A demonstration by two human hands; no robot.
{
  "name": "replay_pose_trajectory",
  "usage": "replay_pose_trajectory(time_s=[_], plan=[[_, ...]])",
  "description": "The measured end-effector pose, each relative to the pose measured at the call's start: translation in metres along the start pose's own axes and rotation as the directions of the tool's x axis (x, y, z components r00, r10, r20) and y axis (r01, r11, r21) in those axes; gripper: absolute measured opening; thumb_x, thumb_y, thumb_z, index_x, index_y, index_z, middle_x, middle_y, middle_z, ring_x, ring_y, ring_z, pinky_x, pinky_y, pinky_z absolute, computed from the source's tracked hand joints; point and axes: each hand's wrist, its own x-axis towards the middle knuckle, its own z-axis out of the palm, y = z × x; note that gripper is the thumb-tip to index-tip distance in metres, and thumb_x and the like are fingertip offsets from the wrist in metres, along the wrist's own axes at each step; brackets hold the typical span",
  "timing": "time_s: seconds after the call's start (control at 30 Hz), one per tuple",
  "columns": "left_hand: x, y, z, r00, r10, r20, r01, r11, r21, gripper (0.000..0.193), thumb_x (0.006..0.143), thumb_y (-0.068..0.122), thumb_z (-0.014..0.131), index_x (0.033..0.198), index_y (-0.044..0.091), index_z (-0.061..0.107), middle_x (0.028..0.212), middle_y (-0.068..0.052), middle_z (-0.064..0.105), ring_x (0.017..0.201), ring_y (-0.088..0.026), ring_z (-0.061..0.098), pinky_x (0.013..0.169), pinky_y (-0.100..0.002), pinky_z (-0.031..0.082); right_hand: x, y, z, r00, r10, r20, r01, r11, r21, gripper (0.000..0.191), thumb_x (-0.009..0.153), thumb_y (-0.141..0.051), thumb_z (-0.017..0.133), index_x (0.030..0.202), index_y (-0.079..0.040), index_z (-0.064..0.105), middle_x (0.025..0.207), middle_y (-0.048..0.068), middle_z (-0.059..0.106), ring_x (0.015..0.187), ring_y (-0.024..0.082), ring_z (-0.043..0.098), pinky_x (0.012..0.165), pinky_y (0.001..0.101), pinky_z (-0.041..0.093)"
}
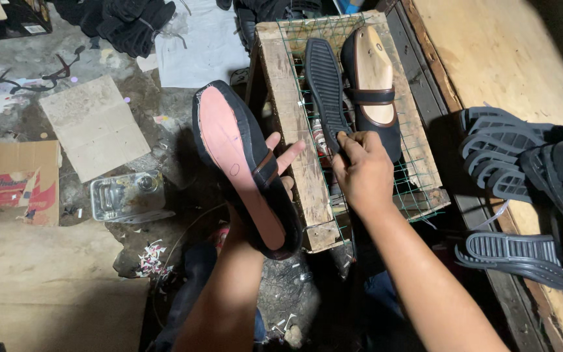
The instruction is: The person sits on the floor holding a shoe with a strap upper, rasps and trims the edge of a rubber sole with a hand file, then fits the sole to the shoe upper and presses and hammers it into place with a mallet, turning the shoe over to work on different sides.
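My left hand [280, 171] holds a black shoe upper [242, 163] turned bottom-up, its pink insole board facing me. My right hand [361, 171] grips the near end of a black ribbed rubber sole [326, 88] that lies on a green wire mesh [418, 176] over a wooden crate [291, 111]. Beside the sole on the mesh rests a second black strapped shoe [374, 78] with a wooden last inside it.
A stack of black ribbed soles [529, 176] lies on the wooden bench [490, 52] at right. On the dirty floor at left are a metal tin [127, 195], cardboard pieces [92, 127], a printed box [14, 186] and dark cloth bundles [125, 19].
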Motion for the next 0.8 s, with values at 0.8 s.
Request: replay_pose_trajectory(time_s=[0.8], plan=[[0.031, -0.05, 0.004, 0.966, -0.022, 0.258, -0.02, 0.987, 0.158, 0.056, 0.106, 0.014, 0.045, 0.16, 0.011, 0.027, 0.156, -0.017, 0.042, 0.132, -0.031, 0.051, 0.106, -0.052, 0.04, -0.016, 0.006, -0.028, 0.973, 0.048, 0.226, -0.046, 0.999, -0.014, 0.069, 0.07, -0.013, 0.081, 0.135, -0.004, 0.061, 0.132, 0.027, 0.055, 0.117, 0.044, 0.059, 0.1, 0.0455, 0.049]])
